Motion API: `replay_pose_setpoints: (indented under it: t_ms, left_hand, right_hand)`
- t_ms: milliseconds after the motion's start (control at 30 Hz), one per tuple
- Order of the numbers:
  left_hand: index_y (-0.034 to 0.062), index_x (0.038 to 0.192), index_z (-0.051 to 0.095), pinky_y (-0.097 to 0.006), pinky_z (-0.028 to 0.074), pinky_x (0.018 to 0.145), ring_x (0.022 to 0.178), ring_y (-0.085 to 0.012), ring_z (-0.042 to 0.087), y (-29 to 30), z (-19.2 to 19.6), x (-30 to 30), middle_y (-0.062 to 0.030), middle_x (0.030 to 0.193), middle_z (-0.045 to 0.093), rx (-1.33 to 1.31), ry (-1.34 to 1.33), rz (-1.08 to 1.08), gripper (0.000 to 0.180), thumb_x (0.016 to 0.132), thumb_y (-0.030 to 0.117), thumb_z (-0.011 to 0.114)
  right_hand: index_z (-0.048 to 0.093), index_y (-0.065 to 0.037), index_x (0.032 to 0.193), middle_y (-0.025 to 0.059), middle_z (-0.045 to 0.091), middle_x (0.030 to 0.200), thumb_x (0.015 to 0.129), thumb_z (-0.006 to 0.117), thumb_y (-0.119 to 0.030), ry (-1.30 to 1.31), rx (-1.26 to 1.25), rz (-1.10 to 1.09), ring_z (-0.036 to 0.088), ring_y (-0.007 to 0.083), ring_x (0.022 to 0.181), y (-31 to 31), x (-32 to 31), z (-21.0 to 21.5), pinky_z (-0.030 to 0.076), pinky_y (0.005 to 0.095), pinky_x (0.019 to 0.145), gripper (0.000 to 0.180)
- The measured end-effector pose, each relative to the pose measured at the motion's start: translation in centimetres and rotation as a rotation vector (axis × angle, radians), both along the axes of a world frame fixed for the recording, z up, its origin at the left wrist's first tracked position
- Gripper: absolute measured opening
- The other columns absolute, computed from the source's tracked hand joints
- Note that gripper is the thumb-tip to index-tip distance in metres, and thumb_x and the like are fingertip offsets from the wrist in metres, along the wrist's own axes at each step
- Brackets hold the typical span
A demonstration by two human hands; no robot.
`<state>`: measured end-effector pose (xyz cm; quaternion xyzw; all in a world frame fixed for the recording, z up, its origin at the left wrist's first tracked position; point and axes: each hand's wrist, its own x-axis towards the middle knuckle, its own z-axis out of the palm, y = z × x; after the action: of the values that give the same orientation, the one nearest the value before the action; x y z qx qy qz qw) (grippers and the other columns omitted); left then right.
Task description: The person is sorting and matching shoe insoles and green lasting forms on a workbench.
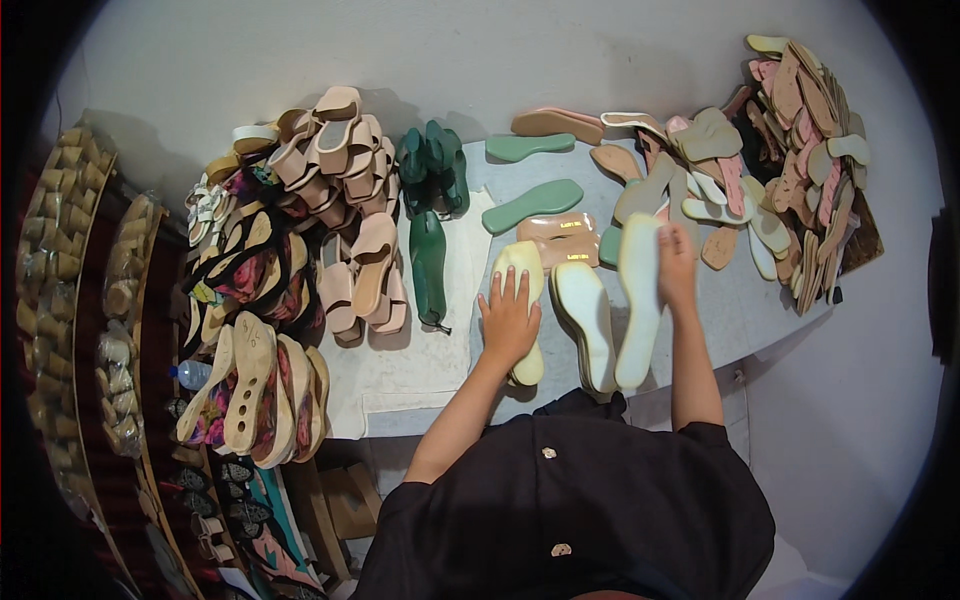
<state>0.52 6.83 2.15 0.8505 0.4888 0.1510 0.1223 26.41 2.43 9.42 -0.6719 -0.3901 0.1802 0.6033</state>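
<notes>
My left hand [509, 318] lies flat on a pale yellow insole [519, 262], fingers spread and pointing away from me. Under that palm the middle of the insole is hidden. A cream foam insole [638, 315] is gripped at its upper right edge by my right hand [677, 268], whose thumb and fingers close on it. Between the two hands rests a stack of whitish insoles [583, 305]. Just beyond them lie shiny tan insole pieces [545, 228] with gold print and a green insole [533, 206].
Pink sandals [373, 270], green shoe lasts [428, 260] and wooden-soled floral footwear [250, 390] crowd the left of the table. Piled insoles [800, 150] fill its far right. Farther left stands a rack of shoes [65, 250]. A wall [560, 50] backs the table.
</notes>
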Motion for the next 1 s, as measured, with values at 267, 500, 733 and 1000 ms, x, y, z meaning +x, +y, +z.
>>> replay_pose_setpoints:
  t_ms: [267,500,733,1000]
  left_hand:
    - [0.0102,0.137,0.035,-0.064,0.018,0.100,0.134,-0.0337,0.021,-0.3,-0.3,-0.1,-0.0132,0.145,0.027,0.001,-0.001,0.026,0.056,0.087,0.031,0.046]
    - [0.0105,0.137,0.035,-0.065,0.017,0.100,0.134,-0.0339,0.021,-0.5,-0.2,0.0,-0.0137,0.144,0.028,-0.002,-0.013,0.035,0.055,0.086,0.030,0.047]
    - [0.0099,0.136,0.036,-0.065,0.018,0.100,0.134,-0.0344,0.021,-0.4,-0.1,-0.2,-0.0140,0.144,0.028,0.008,-0.022,0.033,0.055,0.086,0.029,0.047]
    - [0.0104,0.137,0.035,-0.064,0.017,0.100,0.134,-0.0341,0.021,0.0,-0.1,-0.3,-0.0137,0.144,0.027,0.003,0.006,0.020,0.056,0.087,0.031,0.046]
  right_hand:
    - [0.057,-0.012,0.106,0.0122,0.064,0.093,0.090,0.046,-0.043,-0.252,-0.485,0.220,0.056,0.0248,0.092,0.6,-5.3,-7.7,0.014,0.0502,0.097,0.036]
    - [0.059,-0.014,0.105,0.0112,0.064,0.089,0.089,0.048,-0.042,-0.368,-0.537,0.194,0.054,0.0241,0.094,1.5,-6.0,-8.6,0.017,0.0525,0.094,0.035]
    - [0.062,-0.013,0.103,0.0094,0.062,0.089,0.089,0.049,-0.041,-0.416,-0.494,0.165,0.050,0.0237,0.099,1.9,-5.8,-8.6,0.016,0.0544,0.095,0.034]
    - [0.052,-0.013,0.120,0.0109,0.051,0.118,0.088,0.050,-0.038,-0.628,-0.544,0.085,0.047,0.0268,0.104,2.0,-6.3,-8.2,0.020,0.0576,0.094,0.040]
